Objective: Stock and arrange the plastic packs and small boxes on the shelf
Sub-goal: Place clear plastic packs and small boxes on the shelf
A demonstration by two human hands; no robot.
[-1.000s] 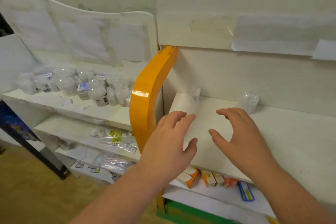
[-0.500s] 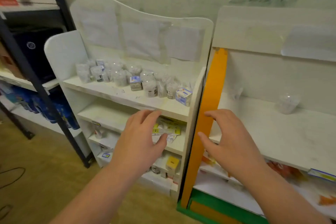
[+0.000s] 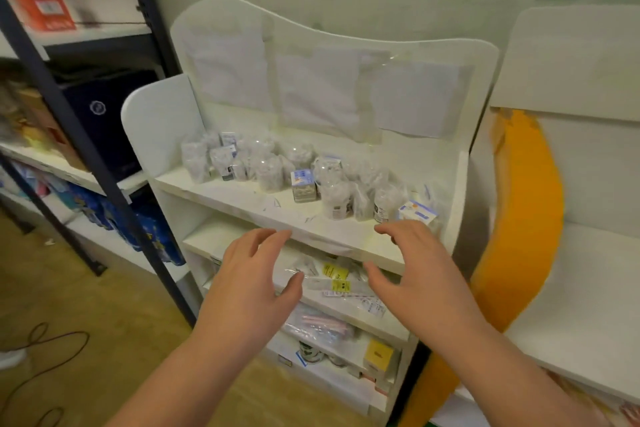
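Several clear plastic packs [image 3: 266,166] and small white-and-blue boxes [image 3: 303,185] crowd the top board of a white shelf unit [image 3: 242,198]. One small box [image 3: 417,212] lies at the right end of the row. My left hand [image 3: 249,282] hovers below the shelf's front edge, fingers relaxed and holding nothing. My right hand [image 3: 420,274] reaches toward the right end of the row, its fingertips just short of that box, also holding nothing.
Lower boards hold flat packs with yellow labels [image 3: 337,276] and a yellow box [image 3: 379,355]. A dark metal rack [image 3: 86,146] with blue packages stands to the left. An orange-edged white shelf [image 3: 526,218] stands to the right. A cable [image 3: 45,354] lies on the wooden floor.
My view has swung left from the orange-edged shelf to the white unit with the packs. Both hands have moved with it and risen toward the top board, holding nothing.
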